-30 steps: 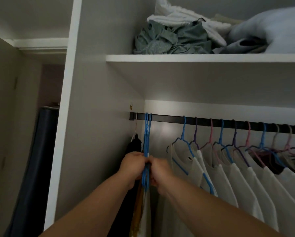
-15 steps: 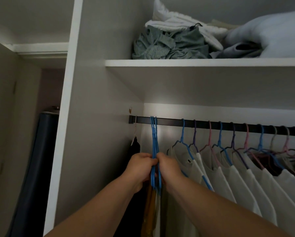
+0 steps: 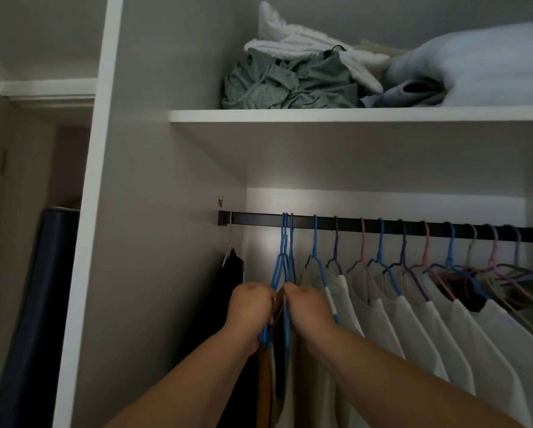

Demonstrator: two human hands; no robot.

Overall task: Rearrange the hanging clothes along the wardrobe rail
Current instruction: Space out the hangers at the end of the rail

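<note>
Gripping bunched blue hangers [image 3: 285,267] on rail [image 3: 382,226], left hand [image 3: 251,307], right hand [image 3: 308,308], both clenched.

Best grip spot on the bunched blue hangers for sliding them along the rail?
Grip the blue hangers at their sloping shoulders just below the necks, coming from the front, one hand per side. The hooks sit bunched on the rail, and the thin necks offer little to hold.

Left hand [image 3: 251,307]: bare, no ring, glove or watch visible.
Right hand [image 3: 310,308]: bare, no ring or glove visible.
Left forearm [image 3: 194,375]: uncovered from wrist to the near frame edge, no sleeve or band.
Right forearm [image 3: 391,375]: uncovered to the near right frame edge, no sleeve, bracelet or watch.
</note>
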